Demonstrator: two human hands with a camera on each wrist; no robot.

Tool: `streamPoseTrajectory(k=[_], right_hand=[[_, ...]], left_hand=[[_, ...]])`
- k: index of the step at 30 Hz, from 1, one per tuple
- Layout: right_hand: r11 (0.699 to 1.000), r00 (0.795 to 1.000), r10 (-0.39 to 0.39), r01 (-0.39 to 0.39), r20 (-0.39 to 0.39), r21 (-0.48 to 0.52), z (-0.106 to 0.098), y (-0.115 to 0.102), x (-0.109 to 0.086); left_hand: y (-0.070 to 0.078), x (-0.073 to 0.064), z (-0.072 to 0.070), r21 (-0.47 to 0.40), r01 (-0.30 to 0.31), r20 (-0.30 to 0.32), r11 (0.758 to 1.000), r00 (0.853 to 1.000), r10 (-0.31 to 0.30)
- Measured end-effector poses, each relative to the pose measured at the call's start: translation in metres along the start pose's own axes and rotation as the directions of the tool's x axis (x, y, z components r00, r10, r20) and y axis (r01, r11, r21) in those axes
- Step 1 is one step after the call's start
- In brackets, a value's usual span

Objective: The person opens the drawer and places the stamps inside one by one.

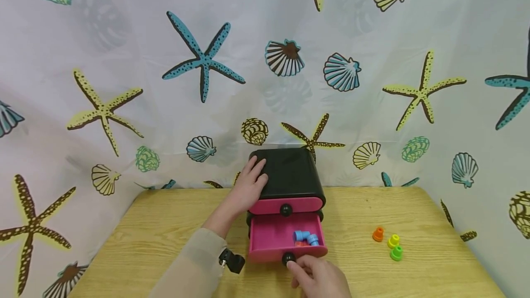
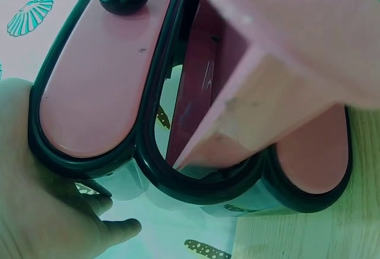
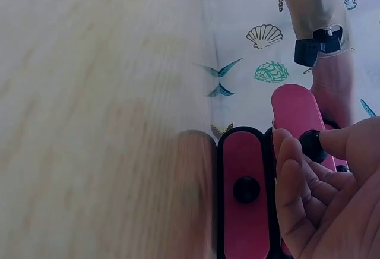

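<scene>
Left hand (image 1: pixel 250 183) flat on black cabinet (image 1: pixel 290 174) top, right hand (image 1: pixel 319 277) pinching knob (image 1: pixel 288 258) of open pink drawer (image 1: pixel 285 240) holding blue pieces (image 1: pixel 306 237).

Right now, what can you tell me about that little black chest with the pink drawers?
The small drawer chest has a glossy black, rounded shell that looks like plastic and stands upright at the back middle of the wooden table. Its pink drawers carry round black knobs. The upper drawer is closed. The lower drawer is pulled out and holds blue pieces and something red-orange. The left hand rests flat on the top's left edge; the right hand pinches the lower knob.
</scene>
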State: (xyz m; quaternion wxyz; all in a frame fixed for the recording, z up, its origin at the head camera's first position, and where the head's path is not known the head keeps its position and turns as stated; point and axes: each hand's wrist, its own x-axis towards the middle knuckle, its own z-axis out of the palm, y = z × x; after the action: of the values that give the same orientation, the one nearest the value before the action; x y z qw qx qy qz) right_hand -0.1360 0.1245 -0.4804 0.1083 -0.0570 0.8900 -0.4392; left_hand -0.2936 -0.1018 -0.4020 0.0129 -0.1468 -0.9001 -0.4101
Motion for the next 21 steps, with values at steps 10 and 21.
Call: streamPoseTrajectory(k=[10,21], right_hand=[[1.000,1.000,-0.012,0.012,-0.028,0.010,-0.005,0.000,0.012],[1.000,0.998,-0.021,0.021,-0.055,0.008,-0.005,-0.001,0.025]], left_hand=[[-0.001,0.001,0.000,0.013,-0.001,0.000,1.000,1.000,0.001],[-0.001,0.000,0.000,0.010,-0.003,0.000,1.000,1.000,0.003]])
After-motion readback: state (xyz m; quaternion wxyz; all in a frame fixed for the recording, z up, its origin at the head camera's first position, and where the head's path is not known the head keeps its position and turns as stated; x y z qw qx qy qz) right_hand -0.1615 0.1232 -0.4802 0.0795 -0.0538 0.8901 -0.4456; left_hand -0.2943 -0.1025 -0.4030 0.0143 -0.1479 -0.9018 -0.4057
